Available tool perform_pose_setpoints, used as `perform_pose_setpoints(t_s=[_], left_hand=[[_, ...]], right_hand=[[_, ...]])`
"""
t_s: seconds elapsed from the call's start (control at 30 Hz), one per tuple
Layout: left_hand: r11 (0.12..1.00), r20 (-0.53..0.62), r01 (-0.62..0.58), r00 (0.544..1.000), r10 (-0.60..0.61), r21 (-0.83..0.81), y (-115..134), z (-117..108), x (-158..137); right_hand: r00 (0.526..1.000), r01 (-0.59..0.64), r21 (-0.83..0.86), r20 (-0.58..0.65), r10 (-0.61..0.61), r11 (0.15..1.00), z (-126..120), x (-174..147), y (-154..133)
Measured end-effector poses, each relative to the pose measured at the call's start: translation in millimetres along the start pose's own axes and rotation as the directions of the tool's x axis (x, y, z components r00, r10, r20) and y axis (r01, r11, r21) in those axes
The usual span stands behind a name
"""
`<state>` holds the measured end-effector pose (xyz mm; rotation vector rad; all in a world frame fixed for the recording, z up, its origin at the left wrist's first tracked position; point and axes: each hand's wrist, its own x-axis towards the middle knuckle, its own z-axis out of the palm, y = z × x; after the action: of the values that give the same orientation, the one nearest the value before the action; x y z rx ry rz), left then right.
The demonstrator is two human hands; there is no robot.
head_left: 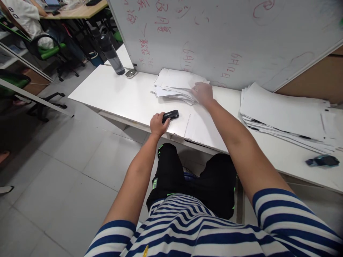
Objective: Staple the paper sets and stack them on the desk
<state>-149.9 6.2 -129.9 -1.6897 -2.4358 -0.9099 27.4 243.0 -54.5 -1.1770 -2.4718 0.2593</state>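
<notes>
Glossy plastic stapler (173, 115), matt paper stack (178, 79), smooth desktop (107, 87), glossy whiteboard (214, 32)

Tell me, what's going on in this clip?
A person sits at a white desk. The left hand grips a black stapler near the front edge, while the right hand is at the right side of a paper stack by the whiteboard; its exact hold is blurred. A loose sheet lies in front of that stack. A second stack rests farther right, and a bottle stands toward the left.
</notes>
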Motion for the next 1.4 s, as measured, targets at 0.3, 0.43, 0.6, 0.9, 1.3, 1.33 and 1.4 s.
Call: perform_pose_setpoints(t_s=[0.3,0.43,0.6,0.9,1.3,1.33,1.4], left_hand=[[1.000,-0.002,-0.004,1.000,0.004,-0.004,1.5,0.4,0.0],[1.000,-0.008,0.005,1.000,-0.005,-0.019,1.1,0.5,0.4],[0.999,-0.017,0.003,1.000,-0.004,-0.032,-0.7,0.0,2.6],[0.999,-0.046,0.006,0.999,-0.008,-0.036,0.0,-1.3,6.6],[0.984,-0.118,-0.082,0.991,0.063,-0.161,53.6,-44.8,-6.4],[0.953,-0.065,-0.111,0.993,0.096,-0.283,66.6,-51.8,-14.1],[0.834,0.131,-0.113,0.968,0.215,-0.540,91.6,-65.1,-33.0]], right_hand=[[0.976,0.014,-0.070,-0.216,-0.029,0.997,-23.7,-7.7,-3.2],[0.921,0.026,-0.014,-0.389,-0.030,1.000,-64.5,-42.4,-7.5],[0.895,0.063,0.079,-0.445,-0.021,0.995,-123.3,-117.0,-11.5],[0.919,-0.161,0.228,-0.319,0.230,0.960,-160.5,-218.6,-4.3],[0.971,-0.171,0.259,-0.121,0.208,0.950,-179.0,-297.7,1.5],[0.976,-0.156,0.241,-0.111,0.187,0.958,-182.0,-299.4,-0.1],[0.985,-0.120,0.222,-0.092,0.144,0.968,-186.6,-302.0,-4.0]])
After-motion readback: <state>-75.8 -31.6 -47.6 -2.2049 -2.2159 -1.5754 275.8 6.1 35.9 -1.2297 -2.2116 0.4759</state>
